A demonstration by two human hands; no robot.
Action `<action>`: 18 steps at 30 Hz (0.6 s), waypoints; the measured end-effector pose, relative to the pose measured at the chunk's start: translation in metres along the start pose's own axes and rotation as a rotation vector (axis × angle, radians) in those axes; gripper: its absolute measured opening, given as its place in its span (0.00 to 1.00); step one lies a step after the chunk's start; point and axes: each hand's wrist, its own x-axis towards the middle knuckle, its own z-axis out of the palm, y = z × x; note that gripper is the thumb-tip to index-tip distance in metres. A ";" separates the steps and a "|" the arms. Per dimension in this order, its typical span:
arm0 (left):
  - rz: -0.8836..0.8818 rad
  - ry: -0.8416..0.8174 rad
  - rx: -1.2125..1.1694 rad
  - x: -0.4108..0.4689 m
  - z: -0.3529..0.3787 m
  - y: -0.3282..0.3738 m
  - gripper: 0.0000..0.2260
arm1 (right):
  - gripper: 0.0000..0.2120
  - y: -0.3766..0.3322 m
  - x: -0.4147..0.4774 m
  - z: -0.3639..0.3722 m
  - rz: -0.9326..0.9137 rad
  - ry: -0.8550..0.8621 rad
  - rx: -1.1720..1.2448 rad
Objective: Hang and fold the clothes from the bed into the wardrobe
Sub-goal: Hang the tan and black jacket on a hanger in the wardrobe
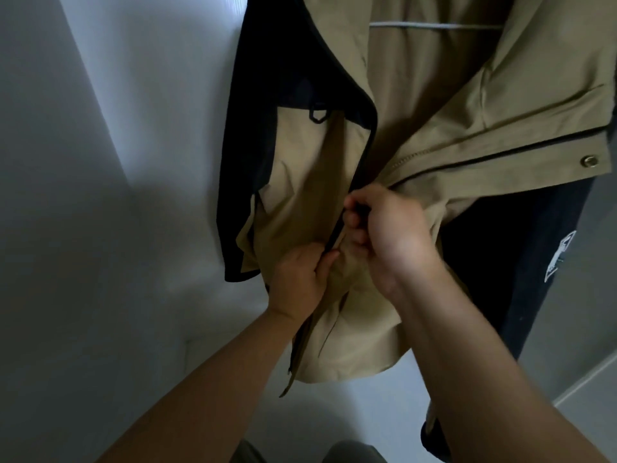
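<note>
Jacket point(434, 105), tan with dark navy panels, hangs on a hanger point(434, 26) whose pale bar shows inside the collar, well above both hands. Its front opening runs down to the grip: the left hand point(297, 282) is closed on the left front panel just beside the dark zipper edge point(354, 182), and the right hand point(387, 225) sits just above and to the right of it, fingers curled tight on a small dark piece at the zipper line, with the right front panel bunched under the palm. The two hands nearly touch.

Below the hands the tan hem point(350, 362) hangs loose in folds. To the left of the grip a plain white wall point(100, 195) stands close behind the dark sleeve point(240, 162). To the right of the grip a dark garment point(521, 262) with a white print hangs just beside the jacket, touching its lower right side.

The cloth looks smooth and matte, a woven cotton kind, with stitched seams. A round metal snap point(589, 160) sits on the flap up and to the right of the grip, and a small dark loop point(319, 114) hangs on the chest above the left hand.
</note>
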 end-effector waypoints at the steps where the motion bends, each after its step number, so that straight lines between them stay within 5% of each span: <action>1: -0.022 -0.003 0.005 0.001 0.001 -0.002 0.18 | 0.12 -0.006 -0.001 -0.001 -0.033 -0.015 0.031; 18: 0.058 0.111 0.064 0.051 -0.007 0.026 0.12 | 0.13 -0.051 0.001 0.002 -0.135 -0.042 0.246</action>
